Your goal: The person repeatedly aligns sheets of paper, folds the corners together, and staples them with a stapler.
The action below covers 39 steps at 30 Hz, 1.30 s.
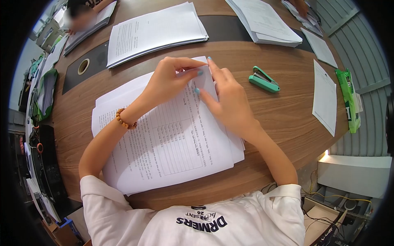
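Observation:
A stack of printed sheets with text and a table lies slightly fanned in front of me, its lower right edges uneven. At its top corner my left hand has thumb and index finger closed together on the paper. My right hand straddles the right edge of the stack, thumb on the top page and index finger stretched along to the same corner. Both index fingertips nearly meet there. To the right of my right hand lies a green stapler on the wooden table.
More paper stacks lie at the back and back right. A tape roll sits left. On the right are a single sheet and a green packet. Another person's hand rests by papers at the back left.

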### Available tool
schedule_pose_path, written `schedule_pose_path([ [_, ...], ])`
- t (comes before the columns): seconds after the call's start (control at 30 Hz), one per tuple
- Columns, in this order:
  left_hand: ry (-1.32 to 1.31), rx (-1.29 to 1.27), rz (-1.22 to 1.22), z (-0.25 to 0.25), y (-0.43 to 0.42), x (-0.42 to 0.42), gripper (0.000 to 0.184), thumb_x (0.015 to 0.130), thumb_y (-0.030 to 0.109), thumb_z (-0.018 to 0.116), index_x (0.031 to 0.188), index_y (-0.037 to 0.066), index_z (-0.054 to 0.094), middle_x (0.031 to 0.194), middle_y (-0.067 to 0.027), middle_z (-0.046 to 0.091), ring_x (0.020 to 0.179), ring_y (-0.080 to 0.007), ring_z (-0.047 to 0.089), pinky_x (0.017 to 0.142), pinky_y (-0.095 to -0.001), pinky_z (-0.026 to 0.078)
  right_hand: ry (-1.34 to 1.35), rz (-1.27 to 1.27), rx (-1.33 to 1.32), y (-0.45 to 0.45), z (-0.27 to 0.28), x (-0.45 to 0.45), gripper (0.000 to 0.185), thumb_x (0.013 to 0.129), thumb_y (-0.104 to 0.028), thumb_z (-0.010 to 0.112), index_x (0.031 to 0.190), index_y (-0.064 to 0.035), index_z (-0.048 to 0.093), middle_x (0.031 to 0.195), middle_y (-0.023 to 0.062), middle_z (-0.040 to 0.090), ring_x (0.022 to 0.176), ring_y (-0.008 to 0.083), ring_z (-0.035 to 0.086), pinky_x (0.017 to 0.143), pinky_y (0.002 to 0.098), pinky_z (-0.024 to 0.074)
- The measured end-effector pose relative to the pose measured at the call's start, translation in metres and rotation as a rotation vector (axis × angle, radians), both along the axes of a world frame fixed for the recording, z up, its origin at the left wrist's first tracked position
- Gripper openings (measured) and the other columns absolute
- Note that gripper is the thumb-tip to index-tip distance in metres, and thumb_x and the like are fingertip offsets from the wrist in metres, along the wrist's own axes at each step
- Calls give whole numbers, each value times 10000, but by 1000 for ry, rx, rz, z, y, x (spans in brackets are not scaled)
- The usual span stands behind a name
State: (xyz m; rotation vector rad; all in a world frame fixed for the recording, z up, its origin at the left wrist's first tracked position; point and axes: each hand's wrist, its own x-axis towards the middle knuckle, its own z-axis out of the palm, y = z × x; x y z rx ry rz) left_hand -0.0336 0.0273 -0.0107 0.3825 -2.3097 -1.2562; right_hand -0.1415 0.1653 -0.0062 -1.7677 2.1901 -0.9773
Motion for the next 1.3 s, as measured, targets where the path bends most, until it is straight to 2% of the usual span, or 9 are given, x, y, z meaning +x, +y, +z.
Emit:
schedule_pose_path([
  [0.03, 40, 53, -1, 0, -2, 1, 236, 772, -14, 566, 991, 19, 648, 880, -105, 659, 757, -152, 596, 744, -269, 480, 2, 2, -3, 0, 0, -3, 550, 771, -161, 626, 1207, 88, 400, 887, 154, 530, 721, 236, 586, 640, 322, 479],
  [0.1, 68, 83, 0, 1, -3, 2, 235, 767, -13, 574, 984, 27, 654, 889, -103, 659, 760, -144, 594, 745, -268, 480, -470, -13, -31, -1, 0, -10, 347, 773, -129, 618, 1055, 56, 537, 785, 132, 597, 624, 198, 596, 598, 300, 477],
  [0.3, 19, 104, -34, 3, -8, 8, 234, 789, -18, 565, 1007, 24, 638, 994, -106, 642, 865, -135, 596, 812, -266, 466, -521, 5, -74, 0, 0, -11, 105, 773, -74, 598, 793, 29, 603, 739, 126, 621, 613, 166, 596, 588, 271, 467],
  [0.63, -59, 157, -27, 0, -8, 11, 253, 810, 1, 546, 1051, 25, 621, 985, -89, 639, 870, -104, 579, 799, -242, 460, -360, 21, -184, 0, -4, -7, 222, 770, -68, 599, 966, 35, 576, 756, 140, 601, 604, 195, 583, 575, 292, 461],
  [0.7, -52, 174, -40, 2, -5, 9, 261, 814, -5, 537, 1062, 22, 613, 998, -92, 635, 865, -103, 579, 799, -243, 461, -102, -22, -291, -1, -10, -3, 303, 771, -57, 592, 1058, 34, 548, 768, 145, 594, 623, 199, 582, 585, 295, 462],
  [0.83, 14, 129, -68, -4, -3, 6, 322, 818, -2, 530, 1138, 16, 558, 1006, -92, 631, 854, -103, 583, 790, -248, 469, -35, -23, -257, -2, -14, -1, 328, 771, -51, 588, 1082, 42, 539, 762, 130, 591, 644, 198, 577, 597, 301, 464],
  [0.9, -7, 88, -67, 3, -3, 9, 356, 812, 13, 547, 1168, 20, 534, 981, -92, 636, 855, -111, 588, 793, -260, 471, -639, -6, -111, -4, -11, -7, 302, 767, -39, 594, 1057, 40, 560, 755, 99, 588, 666, 168, 573, 607, 276, 462],
  [1.07, -57, -232, 21, 40, -42, 64, 476, 756, 146, 645, 1209, 84, 514, 895, -113, 656, 833, -171, 626, 790, -318, 485, -529, 69, -422, 3, 8, -27, 135, 764, 19, 608, 898, 14, 621, 731, 32, 577, 664, 82, 543, 590, 201, 435],
  [1.3, 426, 597, -37, 16, -95, 181, 642, 659, 209, 754, 1200, 13, 468, 1075, -130, 586, 979, -205, 576, 779, -356, 494, -658, 59, -717, 6, 57, -48, 77, 808, -4, 601, 878, 25, 612, 746, -1, 571, 685, 44, 519, 619, 171, 411],
])
